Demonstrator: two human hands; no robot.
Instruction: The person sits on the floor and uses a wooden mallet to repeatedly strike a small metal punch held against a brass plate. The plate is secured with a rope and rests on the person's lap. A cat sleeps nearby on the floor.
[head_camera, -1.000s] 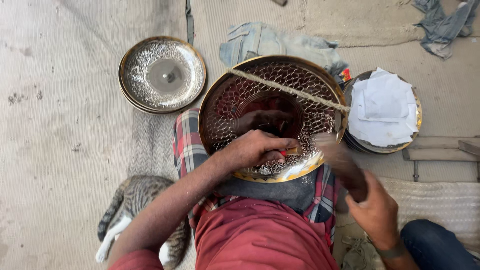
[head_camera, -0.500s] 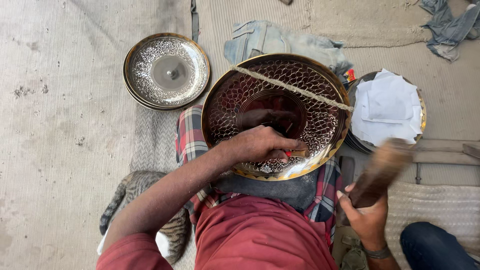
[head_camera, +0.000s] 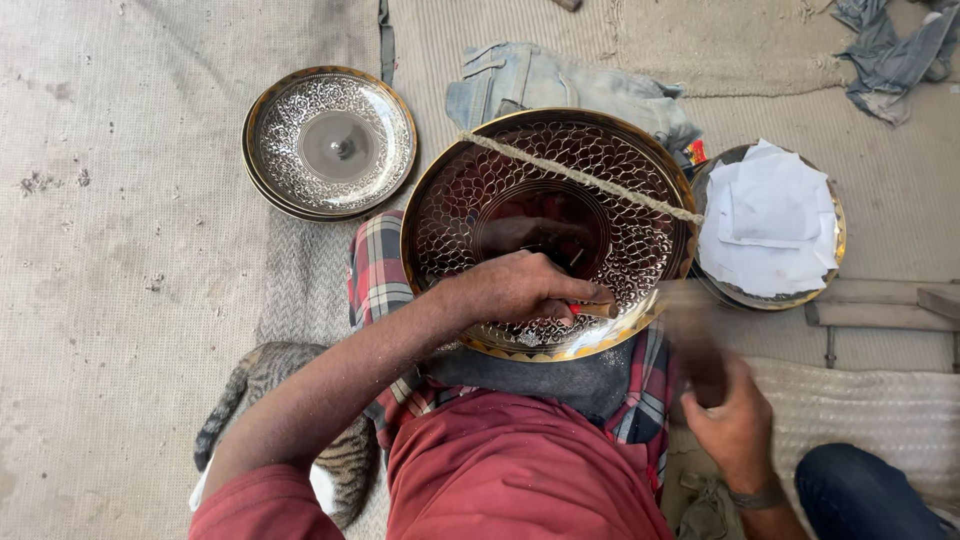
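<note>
My left hand (head_camera: 515, 290) rests on the near rim of a large engraved brass plate (head_camera: 548, 225) propped on my lap, its grip closed around a small chisel (head_camera: 598, 309) whose tip meets the metal. A rope (head_camera: 585, 180) stretches across the plate's upper part. My right hand (head_camera: 735, 425) has swung down since half a second ago – the wooden mallet (head_camera: 690, 335) it grips was raised off to the right, and now it shows as a blur just beside the chisel head, so I judge a blow is landing. Left hand, chisel and plate have not shifted. A smaller engraved plate (head_camera: 330, 142) lies on the floor to the upper left, a plate with white papers (head_camera: 768, 222) to the right, and a tabby cat (head_camera: 290, 420) beside my left elbow.
</note>
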